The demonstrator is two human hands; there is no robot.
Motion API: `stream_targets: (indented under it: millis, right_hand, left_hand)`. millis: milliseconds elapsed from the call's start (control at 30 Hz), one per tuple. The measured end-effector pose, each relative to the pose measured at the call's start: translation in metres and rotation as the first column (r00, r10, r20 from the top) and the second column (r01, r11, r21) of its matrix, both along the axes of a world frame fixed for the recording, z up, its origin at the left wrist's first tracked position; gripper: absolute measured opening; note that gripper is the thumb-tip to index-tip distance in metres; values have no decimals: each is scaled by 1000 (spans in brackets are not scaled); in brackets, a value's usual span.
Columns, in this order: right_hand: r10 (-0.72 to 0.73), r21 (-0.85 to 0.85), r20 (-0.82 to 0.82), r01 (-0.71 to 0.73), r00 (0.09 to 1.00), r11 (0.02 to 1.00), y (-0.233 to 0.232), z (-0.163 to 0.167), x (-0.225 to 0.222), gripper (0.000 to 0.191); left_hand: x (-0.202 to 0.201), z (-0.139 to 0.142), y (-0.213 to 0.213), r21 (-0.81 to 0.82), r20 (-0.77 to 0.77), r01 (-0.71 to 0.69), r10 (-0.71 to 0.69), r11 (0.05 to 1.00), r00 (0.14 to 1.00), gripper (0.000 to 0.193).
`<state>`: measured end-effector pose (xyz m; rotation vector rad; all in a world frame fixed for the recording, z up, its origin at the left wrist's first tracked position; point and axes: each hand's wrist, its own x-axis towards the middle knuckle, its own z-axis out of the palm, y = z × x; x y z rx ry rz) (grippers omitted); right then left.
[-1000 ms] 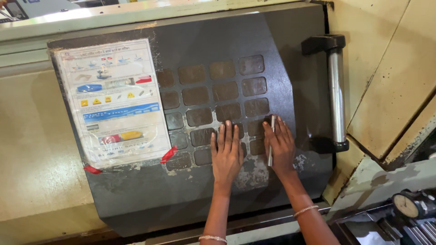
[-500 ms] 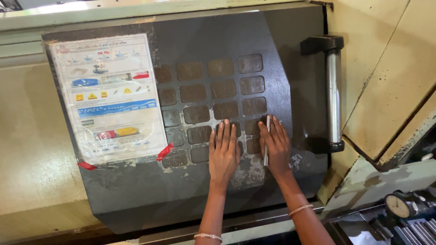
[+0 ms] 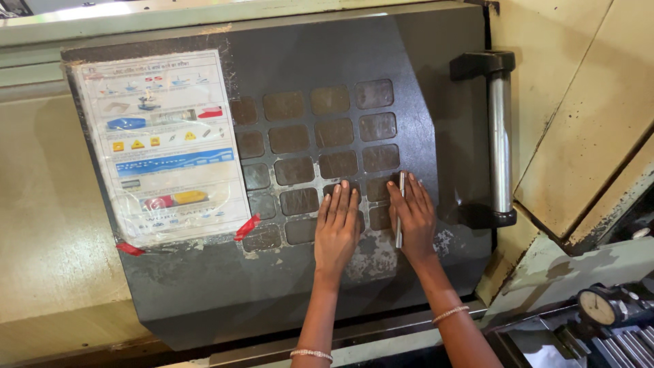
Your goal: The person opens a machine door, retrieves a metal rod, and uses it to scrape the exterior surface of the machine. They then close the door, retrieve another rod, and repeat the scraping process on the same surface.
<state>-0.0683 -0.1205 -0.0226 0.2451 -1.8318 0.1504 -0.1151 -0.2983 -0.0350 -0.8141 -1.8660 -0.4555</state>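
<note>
Both hands lie flat on the dark sliding door [image 3: 204, 293] of the machine: left hand [image 3: 337, 228] open-palmed, right hand [image 3: 412, 221] pinning a thin metal rod [image 3: 400, 208] against it. The door's handle [image 3: 499, 136] remains untouched, just beside the right hand.

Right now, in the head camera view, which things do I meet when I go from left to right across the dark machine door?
Laminated instruction sheet → left hand flat on the door → thin metal rod under the right hand → vertical steel door handle → dial gauge at the lower right.
</note>
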Motion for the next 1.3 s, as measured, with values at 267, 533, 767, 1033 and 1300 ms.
stream_targets:
  millis: [267, 533, 767, 1033, 1300]
  right_hand:
    - [-6, -3, -7, 6, 1000, 1000, 2, -2, -1, 41]
    - [-6, 21, -15, 7, 1000, 1000, 6, -1, -1, 39]
    - [22, 0, -8, -22, 1000, 1000, 6, 1, 2, 40]
    - [28, -3, -7, -28, 1000, 1000, 8, 1, 3, 41]
    - [25, -8, -4, -25, 1000, 1000, 10, -2, 2, 39]
  left_hand:
    - [8, -1, 1, 53, 7, -94, 94, 994, 996, 53]
    - [10, 1, 8, 77, 64, -219, 214, 973, 975, 51]
    - [12, 5, 8, 25, 36, -245, 244, 969, 969, 53]
    - [15, 5, 10, 55, 41, -202, 200, 978, 979, 52]
    - [14, 2, 9, -24, -3, -248, 248, 968, 969, 53]
